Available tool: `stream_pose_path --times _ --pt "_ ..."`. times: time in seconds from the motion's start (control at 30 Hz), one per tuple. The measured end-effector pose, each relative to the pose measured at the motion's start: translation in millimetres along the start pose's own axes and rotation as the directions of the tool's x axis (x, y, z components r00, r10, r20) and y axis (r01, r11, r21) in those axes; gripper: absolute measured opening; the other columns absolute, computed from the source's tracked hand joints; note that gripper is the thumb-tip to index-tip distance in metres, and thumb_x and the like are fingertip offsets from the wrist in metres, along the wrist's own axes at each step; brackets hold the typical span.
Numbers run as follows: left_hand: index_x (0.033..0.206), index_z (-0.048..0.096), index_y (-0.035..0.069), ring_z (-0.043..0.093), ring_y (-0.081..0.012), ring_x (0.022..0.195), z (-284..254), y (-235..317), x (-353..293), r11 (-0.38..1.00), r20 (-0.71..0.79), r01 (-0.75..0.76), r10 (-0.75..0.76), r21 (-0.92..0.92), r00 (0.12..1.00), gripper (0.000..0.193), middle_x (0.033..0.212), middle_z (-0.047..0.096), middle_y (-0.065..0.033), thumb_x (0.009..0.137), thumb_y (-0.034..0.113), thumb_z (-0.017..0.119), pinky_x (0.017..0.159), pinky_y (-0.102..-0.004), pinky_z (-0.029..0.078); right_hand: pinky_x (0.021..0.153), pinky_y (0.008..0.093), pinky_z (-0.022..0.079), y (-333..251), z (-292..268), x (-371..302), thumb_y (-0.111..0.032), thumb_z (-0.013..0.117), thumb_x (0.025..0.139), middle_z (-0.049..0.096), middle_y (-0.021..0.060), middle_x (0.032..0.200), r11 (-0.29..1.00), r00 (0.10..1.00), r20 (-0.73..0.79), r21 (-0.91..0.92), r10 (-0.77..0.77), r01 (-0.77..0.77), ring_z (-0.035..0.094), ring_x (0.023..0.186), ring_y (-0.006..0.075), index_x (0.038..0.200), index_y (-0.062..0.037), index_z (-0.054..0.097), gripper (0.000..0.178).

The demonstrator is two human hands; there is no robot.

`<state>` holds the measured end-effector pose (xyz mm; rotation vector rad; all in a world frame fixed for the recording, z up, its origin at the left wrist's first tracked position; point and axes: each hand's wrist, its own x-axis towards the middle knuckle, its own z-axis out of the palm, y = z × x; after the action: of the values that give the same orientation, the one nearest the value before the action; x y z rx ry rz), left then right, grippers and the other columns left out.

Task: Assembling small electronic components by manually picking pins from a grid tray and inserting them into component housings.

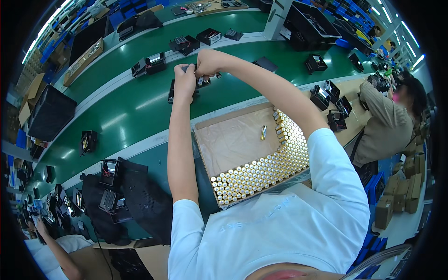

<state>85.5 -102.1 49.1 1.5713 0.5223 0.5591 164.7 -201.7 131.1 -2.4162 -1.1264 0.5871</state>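
Note:
Both my arms stretch forward over the green conveyor belt to a small black plastic case (171, 93). My left hand (185, 80) is closed on the case's edge and hides much of it. Close against it, my right hand (209, 63) is bent down over the case with its fingers curled. A small cylindrical battery (218, 75) pokes out beneath the right hand. Below my arms stands a shallow cardboard tray (201, 151) with many upright gold-topped batteries (247, 179) packed along its near and right sides. One loose battery (263, 132) lies on the tray's bare brown lining.
More black cases (154, 63) with wires sit along the green belt (119, 119). Black cloth (147, 198) and open cases (110, 171) lie to my left. A person in a brown sweater (385, 123) works at the right, another person's arm (56, 247) shows at lower left.

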Motion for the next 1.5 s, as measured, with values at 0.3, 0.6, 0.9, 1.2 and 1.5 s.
stream_pose_path --times 0.3,0.6,0.9,1.2,1.5 --pt "0.122 0.044 -0.003 0.06 -0.0265 0.09 -17.7 10.2 -2.9 0.884 0.084 0.21 -0.192 -0.417 0.978 0.038 0.103 0.057 -0.019 0.097 0.024 0.053 0.062 -0.0395 0.056 0.039 0.023 0.037 -12.8 5.1 -1.5 -0.021 0.07 0.08 0.06 0.0037 0.055 0.953 0.995 -0.074 0.3 0.073 -0.048 0.042 0.039 0.0084 0.073 0.0024 0.074 0.024" --pt "0.126 0.039 -0.003 0.06 -0.0286 0.091 -34.1 -9.3 8.7 0.857 -0.065 0.114 -0.169 -0.503 0.983 0.044 0.11 0.052 -0.0232 0.091 0.011 0.06 0.066 -0.039 0.057 0.043 0.0214 0.038 3.8 52.2 -13.1 -0.02 0.072 0.08 0.06 0.0026 0.054 0.835 0.863 -0.471 0.39 -0.182 0.389 0.047 0.043 0.0078 0.091 -0.0029 0.077 0.021" --pt "0.132 0.033 0.0 0.058 -0.0359 0.097 -55.0 -11.5 14.4 0.774 -0.025 0.171 -0.234 -0.61 0.972 0.058 0.119 0.046 -0.0268 0.084 0.003 0.066 0.074 -0.0474 0.057 0.043 0.021 0.038 5.7 49.2 4.0 -0.022 0.071 0.084 0.062 0.0021 0.058 0.89 0.847 -0.402 0.143 -0.347 0.433 0.048 0.045 0.0079 0.098 -0.0044 0.076 0.022" --pt "0.133 0.03 0.005 0.058 -0.0365 0.1 -69.4 -8.2 6.5 0.875 0.059 0.164 -0.154 -0.456 0.986 0.071 0.12 0.043 -0.0265 0.075 -0.004 0.07 0.073 -0.0478 0.056 0.045 0.0254 0.042 -21.3 19.4 61.5 -0.034 0.069 0.085 0.061 0.0054 0.058 0.861 0.812 -0.288 -0.208 -0.507 0.464 0.048 0.043 0.0151 0.094 -0.0045 0.076 0.031" --pt "0.132 0.034 0.007 0.06 -0.0352 0.097 -82.0 -14.4 6.6 0.887 0.017 0.122 -0.128 -0.446 0.992 0.071 0.118 0.046 -0.0249 0.073 -0.008 0.071 0.069 -0.0441 0.057 0.052 0.0318 0.049 -42.9 31.0 61.5 -0.043 0.062 0.088 0.06 0.0083 0.06 0.995 0.998 0.012 -0.085 0.061 -0.06 0.055 0.049 0.0203 0.09 -0.0031 0.075 0.042"
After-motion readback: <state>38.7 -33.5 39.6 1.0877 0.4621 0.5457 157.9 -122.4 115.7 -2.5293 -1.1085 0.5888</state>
